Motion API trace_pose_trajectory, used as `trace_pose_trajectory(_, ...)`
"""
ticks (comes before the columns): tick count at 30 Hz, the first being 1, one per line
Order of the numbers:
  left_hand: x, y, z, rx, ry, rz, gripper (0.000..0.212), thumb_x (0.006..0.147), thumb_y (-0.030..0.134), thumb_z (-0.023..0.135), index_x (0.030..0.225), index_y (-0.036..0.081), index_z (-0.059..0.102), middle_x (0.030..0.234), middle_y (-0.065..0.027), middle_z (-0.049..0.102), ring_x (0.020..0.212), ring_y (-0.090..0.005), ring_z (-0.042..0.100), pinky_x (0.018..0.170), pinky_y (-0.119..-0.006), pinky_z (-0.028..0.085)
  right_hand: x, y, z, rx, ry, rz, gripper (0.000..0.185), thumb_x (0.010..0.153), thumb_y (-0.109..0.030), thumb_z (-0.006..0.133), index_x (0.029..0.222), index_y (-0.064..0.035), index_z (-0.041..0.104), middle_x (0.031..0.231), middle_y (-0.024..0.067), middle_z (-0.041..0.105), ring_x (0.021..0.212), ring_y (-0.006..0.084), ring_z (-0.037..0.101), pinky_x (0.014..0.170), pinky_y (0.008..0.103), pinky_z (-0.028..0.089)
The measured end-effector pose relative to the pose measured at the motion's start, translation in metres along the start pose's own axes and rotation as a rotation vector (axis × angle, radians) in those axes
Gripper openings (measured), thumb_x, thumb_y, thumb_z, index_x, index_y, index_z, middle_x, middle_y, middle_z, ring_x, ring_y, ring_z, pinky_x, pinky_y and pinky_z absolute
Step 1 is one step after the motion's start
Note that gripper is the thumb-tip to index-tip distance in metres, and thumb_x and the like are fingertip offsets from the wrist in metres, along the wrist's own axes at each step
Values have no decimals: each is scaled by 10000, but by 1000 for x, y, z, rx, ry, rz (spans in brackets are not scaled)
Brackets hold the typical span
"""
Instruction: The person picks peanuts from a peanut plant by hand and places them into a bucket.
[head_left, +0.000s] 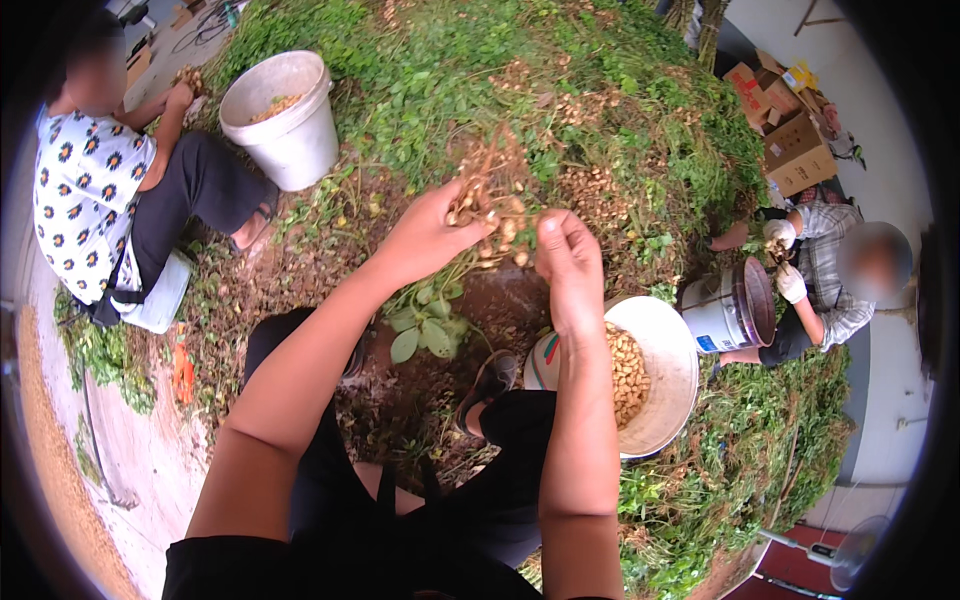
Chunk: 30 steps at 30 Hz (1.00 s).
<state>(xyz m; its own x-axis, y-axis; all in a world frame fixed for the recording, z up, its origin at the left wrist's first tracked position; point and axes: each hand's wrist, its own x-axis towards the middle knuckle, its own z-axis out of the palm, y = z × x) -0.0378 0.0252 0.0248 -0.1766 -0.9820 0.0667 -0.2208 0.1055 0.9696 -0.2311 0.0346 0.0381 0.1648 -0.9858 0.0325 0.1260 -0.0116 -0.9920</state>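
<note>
My left hand (431, 232) grips an uprooted peanut plant (491, 202) by its stems, with roots and pale pods spread above and beside the thumb. The leafy end (427, 330) of the plant hangs below that hand. Close to the pods on the right, my right hand (571, 259) has its fingers curled and thumb pressed to the index finger. Whether a pod lies between those fingertips is hidden. Under my right forearm stands a white bucket (664, 375), tilted in view, partly filled with picked peanuts (628, 375).
A large heap of peanut plants (420, 90) lies ahead. At left, a seated person (97, 187) works by a white bucket (300, 150). At right, a gloved person (832, 255) sits behind another bucket (712, 307). Cardboard boxes (799, 154) and a fan (859, 551) stand farther right.
</note>
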Motion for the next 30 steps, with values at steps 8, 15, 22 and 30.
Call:
trace_pose_trajectory(8, 6, -18, -20, 164, 213, -60, 273, 848, 202, 673, 1050, 50, 570, 1004, -77, 637, 931, -164, 597, 871, -323, 449, 4, -18, -38, 763, -1, -149, 289, 953, -346, 566, 978, -58, 551, 854, 20, 497, 584, 58, 371, 413, 158, 315)
trace_pose_trajectory(15, 5, -6, 6, 539, 187, -75, 441, 772, 285, 687, 1078, 0, 546, 910, -186, 667, 895, -368, 642, 785, -463, 499, 4, 8, 7, -390, 11, -436, 237, 898, -199, 649, 1116, -108, 656, 819, -46, 552, 578, 56, 450, 538, 208, 405)
trace_pose_trajectory(22, 2, -8, 23, 739, 90, -4, 415, 783, 270, 674, 1079, 34, 504, 835, -186, 661, 833, -378, 644, 721, -498, 503, -7, 9, 37, -985, 62, -390, 194, 851, -240, 680, 1003, -121, 651, 835, 70, 600, 684, 245, 638, 612, 366, 503)
trace_pose_trajectory(30, -10, 3, 24, 377, -109, 13, 758, 735, 218, 774, 1290, 115, 268, 1250, -238, 520, 1211, -386, 515, 1018, -428, 420, 0, 14, 14, 59, 107, -3, 253, 971, -304, 556, 897, -63, 580, 722, -61, 501, 597, 21, 379, 523, 193, 319)
